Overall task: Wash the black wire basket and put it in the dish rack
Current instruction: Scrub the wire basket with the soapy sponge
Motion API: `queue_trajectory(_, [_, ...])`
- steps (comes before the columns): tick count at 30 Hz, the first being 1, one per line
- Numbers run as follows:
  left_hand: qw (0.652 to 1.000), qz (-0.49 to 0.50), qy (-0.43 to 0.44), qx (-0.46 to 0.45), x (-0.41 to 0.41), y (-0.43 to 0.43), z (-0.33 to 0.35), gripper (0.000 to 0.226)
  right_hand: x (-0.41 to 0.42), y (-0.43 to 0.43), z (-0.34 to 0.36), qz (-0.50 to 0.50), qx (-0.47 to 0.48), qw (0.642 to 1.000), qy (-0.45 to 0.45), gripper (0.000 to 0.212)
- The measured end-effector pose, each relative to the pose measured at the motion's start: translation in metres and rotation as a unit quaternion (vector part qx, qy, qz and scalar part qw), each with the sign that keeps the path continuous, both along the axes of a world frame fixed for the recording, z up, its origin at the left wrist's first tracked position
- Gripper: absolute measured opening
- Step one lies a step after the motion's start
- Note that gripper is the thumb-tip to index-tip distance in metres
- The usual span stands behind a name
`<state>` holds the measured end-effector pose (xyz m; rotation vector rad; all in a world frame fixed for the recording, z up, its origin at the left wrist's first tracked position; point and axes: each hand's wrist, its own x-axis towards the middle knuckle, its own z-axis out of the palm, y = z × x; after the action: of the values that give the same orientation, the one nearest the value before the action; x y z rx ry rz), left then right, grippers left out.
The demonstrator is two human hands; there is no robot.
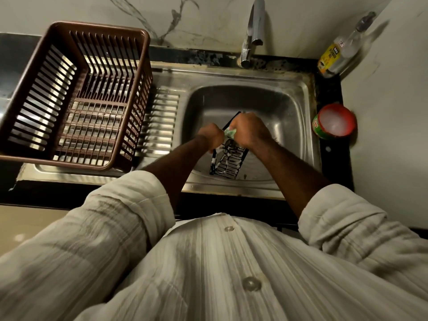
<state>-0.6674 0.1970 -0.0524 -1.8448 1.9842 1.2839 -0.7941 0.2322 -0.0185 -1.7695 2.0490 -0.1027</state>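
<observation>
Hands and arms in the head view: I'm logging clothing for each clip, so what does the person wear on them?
The left hand and right hand are bare: no gloves, no ring or watch showing. Forearms are uncovered. The left sleeve and right sleeve are pale cream cloth with fine ribbed stripes, rolled up near the elbows.

You have the wire basket (228, 163) standing tilted in the sink basin (289, 107), with your left hand (209, 137) gripping its left side and your right hand (249, 129) holding a scrub pad (229, 133) against it. The dish rack (58, 161) sits on the drainboard (159, 121) left of the basin; the faucet (253, 31) stands behind it. Right of the basin sits a soap tub (334, 122), with a pump bottle (340, 49) behind that in the corner.
</observation>
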Motion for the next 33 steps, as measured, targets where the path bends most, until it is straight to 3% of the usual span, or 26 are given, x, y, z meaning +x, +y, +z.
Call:
queue_trajectory(4, [0.997,0.056,0.058,0.018,0.006,0.000,-0.002,0.018,0.014,0.000,-0.005,0.003,-0.027,0.999,-0.032,0.022])
queue_trajectory(7, [0.998,0.042,0.051,0.022,0.007,-0.002,-0.001,0.013,0.013,0.004,-0.013,-0.006,-0.031,0.998,-0.060,0.025])
queue_trajectory(14, [1.000,-0.001,0.012,0.000,0.002,-0.005,0.004,0.020,-0.024,0.005,-0.009,-0.015,0.028,0.999,0.000,0.019])
queue_trajectory(19, [0.999,0.011,0.024,0.040,0.002,-0.009,0.000,0.017,-0.018,-0.001,-0.008,-0.007,0.021,1.000,0.013,0.018])
queue_trajectory(23, [0.996,0.050,0.043,0.064,0.003,-0.009,0.000,0.019,0.009,-0.004,-0.010,0.022,0.001,1.000,0.000,0.024])
queue_trajectory(28, [0.998,0.010,0.041,0.051,0.005,-0.010,0.000,0.017,-0.006,0.003,-0.019,0.029,0.007,0.999,-0.041,0.034])
queue_trajectory(31, [0.998,-0.009,0.035,0.050,0.005,-0.010,0.001,0.025,-0.030,0.005,-0.012,0.041,0.042,0.997,-0.042,0.020])
queue_trajectory(33, [0.998,0.014,0.045,0.033,0.005,-0.012,-0.001,0.019,-0.044,0.004,-0.006,0.023,0.047,0.996,-0.067,0.017])
